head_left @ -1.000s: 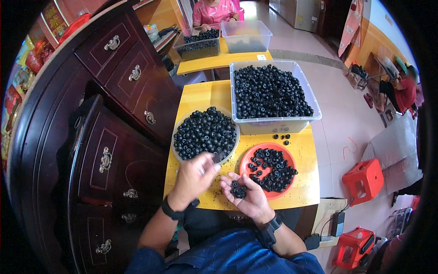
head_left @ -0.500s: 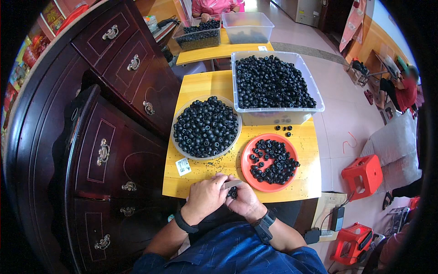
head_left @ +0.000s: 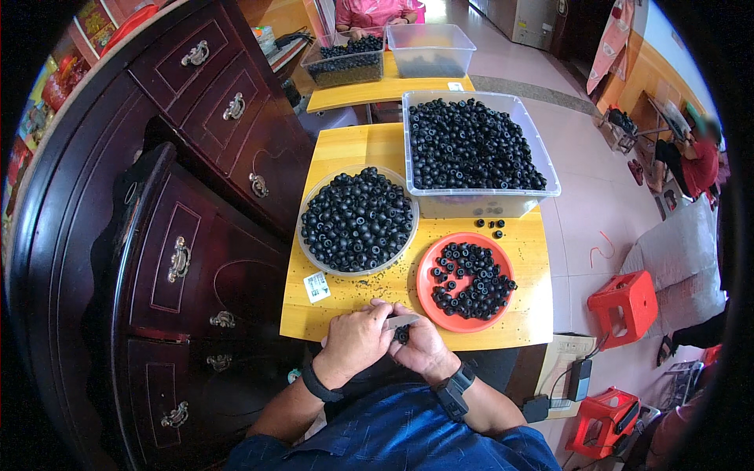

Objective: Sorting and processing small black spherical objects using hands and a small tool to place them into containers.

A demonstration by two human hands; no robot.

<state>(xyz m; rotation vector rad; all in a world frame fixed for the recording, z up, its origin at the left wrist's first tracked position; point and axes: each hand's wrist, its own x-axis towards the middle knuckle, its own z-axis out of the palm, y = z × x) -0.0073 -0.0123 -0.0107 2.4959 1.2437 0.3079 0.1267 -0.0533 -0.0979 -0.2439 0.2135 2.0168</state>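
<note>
At the near edge of the table, my left hand (head_left: 353, 339) is closed on a knife (head_left: 403, 320), whose short grey blade points to the right. Beside it, my right hand (head_left: 425, 345) curls around a small black ring-shaped part (head_left: 402, 334); whether more of them lie in that palm is hidden. The blade lies over this part and reaches toward the right-hand fingers. Just beyond my right hand sits a red plate (head_left: 425, 294) with many similar parts. A round clear tub (head_left: 305, 245) heaped with black parts stands farther left.
A large clear bin (head_left: 487, 202) of black parts stands behind the plate, with several loose parts (head_left: 498, 228) before it. Black crumbs and a white label (head_left: 316, 287) lie on the yellow table (head_left: 345, 145). Dark drawers (head_left: 212, 267) flank the left; red stools (head_left: 624, 306) stand right.
The whole view has shifted slightly. Both hands keep nearly the same place and grip, with the blade at a slightly different tilt between them.
</note>
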